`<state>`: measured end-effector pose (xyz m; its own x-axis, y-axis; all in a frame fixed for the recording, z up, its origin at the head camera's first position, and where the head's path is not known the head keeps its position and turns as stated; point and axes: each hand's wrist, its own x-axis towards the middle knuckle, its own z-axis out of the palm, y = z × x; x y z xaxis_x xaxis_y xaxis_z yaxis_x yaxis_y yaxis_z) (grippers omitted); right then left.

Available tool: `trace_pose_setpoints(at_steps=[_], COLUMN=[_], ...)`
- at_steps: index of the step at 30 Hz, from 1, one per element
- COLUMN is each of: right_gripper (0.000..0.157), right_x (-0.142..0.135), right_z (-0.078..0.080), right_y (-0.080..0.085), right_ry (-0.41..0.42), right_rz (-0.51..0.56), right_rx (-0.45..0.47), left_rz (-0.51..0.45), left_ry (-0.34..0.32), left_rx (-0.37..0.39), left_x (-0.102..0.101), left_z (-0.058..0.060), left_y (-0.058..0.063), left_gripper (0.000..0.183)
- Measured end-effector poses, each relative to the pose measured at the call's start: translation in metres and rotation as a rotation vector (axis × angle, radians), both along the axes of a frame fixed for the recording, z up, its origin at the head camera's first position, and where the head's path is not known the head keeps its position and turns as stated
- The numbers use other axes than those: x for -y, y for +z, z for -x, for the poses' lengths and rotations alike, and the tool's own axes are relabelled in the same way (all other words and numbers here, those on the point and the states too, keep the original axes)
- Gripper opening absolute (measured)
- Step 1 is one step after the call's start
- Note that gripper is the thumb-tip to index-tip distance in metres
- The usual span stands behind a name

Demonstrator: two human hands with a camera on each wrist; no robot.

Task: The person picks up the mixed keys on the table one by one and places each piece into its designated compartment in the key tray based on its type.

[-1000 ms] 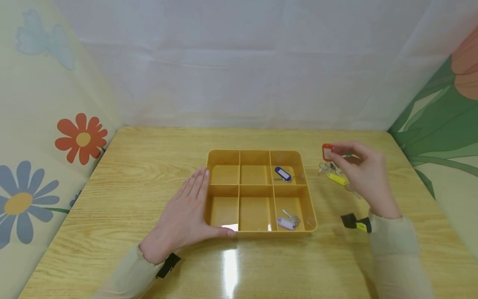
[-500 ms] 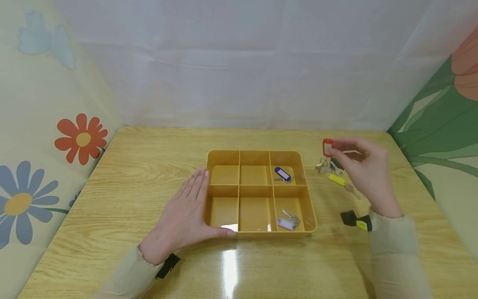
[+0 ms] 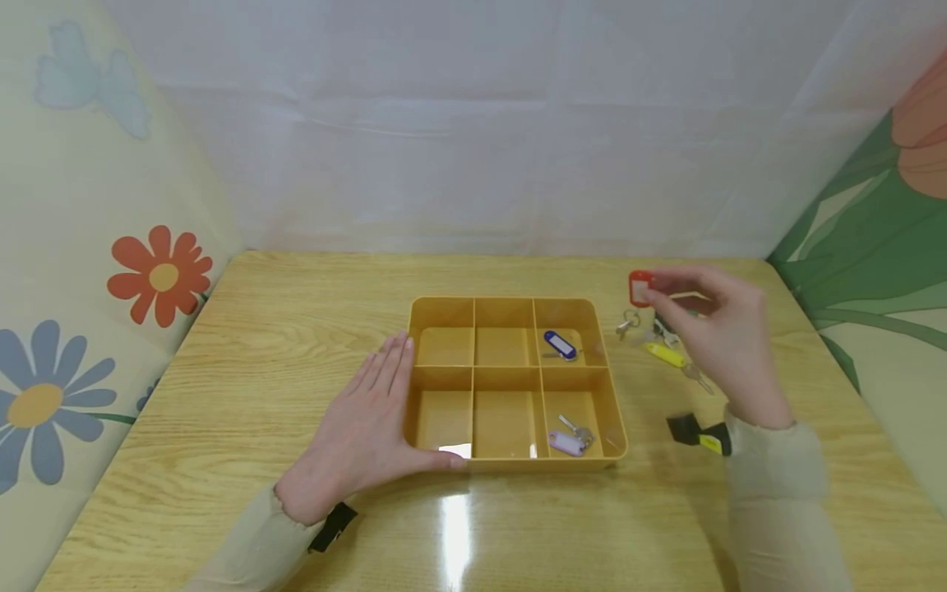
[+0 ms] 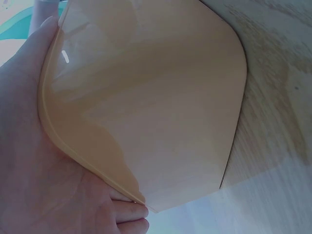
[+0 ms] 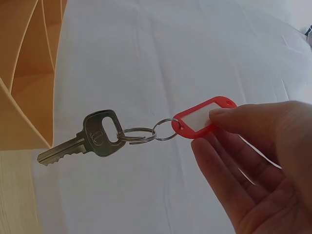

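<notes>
Between thumb and fingers my right hand (image 3: 713, 333) pinches a red key tag (image 5: 197, 118), off the table to the right of the tray. From the tag hang metal rings and a key (image 5: 100, 134), plain in the right wrist view. My left hand (image 3: 366, 419) rests with straight fingers along the left side of the yellow divided tray (image 3: 510, 367), its thumb on the front rim. A blue key tag (image 3: 560, 345) lies in the back right compartment. In the front right one is a lilac key tag (image 3: 566, 443) with its key.
Under my right hand, a yellow key tag (image 3: 666, 355) with a key lies on the wooden table (image 3: 318, 296) beside other keys, partly hidden by the hand. A white cloth backdrop (image 3: 481, 164) rises behind the table, with printed panels on both sides.
My right hand has lifted the red key tag slightly and moved it a little left, so its key hangs apart from the keys below. The left hand and tray have stayed put.
</notes>
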<state>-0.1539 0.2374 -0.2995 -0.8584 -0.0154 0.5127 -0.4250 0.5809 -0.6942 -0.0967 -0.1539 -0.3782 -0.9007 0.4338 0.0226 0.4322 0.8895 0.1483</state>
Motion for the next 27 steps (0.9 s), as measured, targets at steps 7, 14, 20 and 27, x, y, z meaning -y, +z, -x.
trace_pose_setpoints(at_steps=[7, 14, 20, 27], right_gripper=[0.025, 0.026, 0.026, 0.026], right_x=[0.006, 0.012, 0.019, 0.028], right_z=[0.002, 0.004, 0.007, 0.01], right_y=[0.001, 0.0, -0.001, -0.001], right_ry=[0.05, 0.085, 0.126, 0.137], right_rz=[0.008, 0.005, 0.011, -0.016], right_rx=[-0.006, -0.032, -0.045, -0.078], left_rz=[-0.006, -0.011, -0.007, -0.004], left_ry=[0.001, -0.001, -0.002, -0.004], left_rx=[0.001, -0.003, 0.0, 0.001], left_x=[0.0, 0.0, 0.0, 0.001], left_z=[0.0, 0.0, 0.0, 0.001], left_y=[-0.002, -0.002, -0.003, -0.002], left_gripper=[0.147, 0.148, 0.148, 0.147])
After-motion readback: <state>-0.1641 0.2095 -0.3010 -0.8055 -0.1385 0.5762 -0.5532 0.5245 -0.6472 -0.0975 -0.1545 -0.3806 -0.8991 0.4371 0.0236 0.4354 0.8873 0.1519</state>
